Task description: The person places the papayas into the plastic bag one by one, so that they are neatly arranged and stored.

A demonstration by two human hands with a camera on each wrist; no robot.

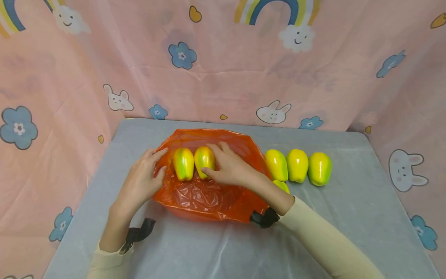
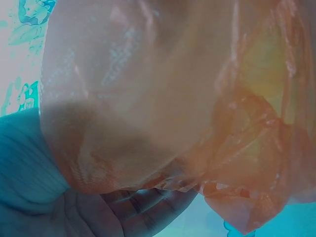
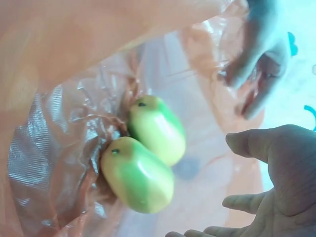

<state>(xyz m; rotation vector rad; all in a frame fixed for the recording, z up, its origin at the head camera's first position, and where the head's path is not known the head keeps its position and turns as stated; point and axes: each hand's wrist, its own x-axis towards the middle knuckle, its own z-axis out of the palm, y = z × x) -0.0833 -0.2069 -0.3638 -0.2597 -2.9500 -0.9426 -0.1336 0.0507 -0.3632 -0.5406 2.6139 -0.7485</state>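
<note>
An orange-red plastic bag (image 1: 198, 199) lies with its mouth wide on the table. Inside sit two glossy yellow-green fruits, shaped like small papayas: a left one (image 1: 183, 164) and a right one (image 1: 204, 159), side by side. At the bag's left rim is my left hand (image 1: 139, 182), thumb and fingers apart over the film; the left wrist view shows film covering part of it. My right hand (image 1: 230, 166) reaches over the right side of the bag, fingertips close to the right fruit. In the right wrist view, its spread fingers (image 3: 247, 202) are apart from both fruits (image 3: 138, 175).
Right of the bag, three more such fruits (image 1: 297, 166) stand in a row, with another (image 1: 281, 186) partly hidden by the right forearm. Black straps (image 1: 141, 231) hang at both wrists. A pink patterned curtain (image 1: 216, 85) surrounds the grey table (image 1: 348, 217) at the back and sides.
</note>
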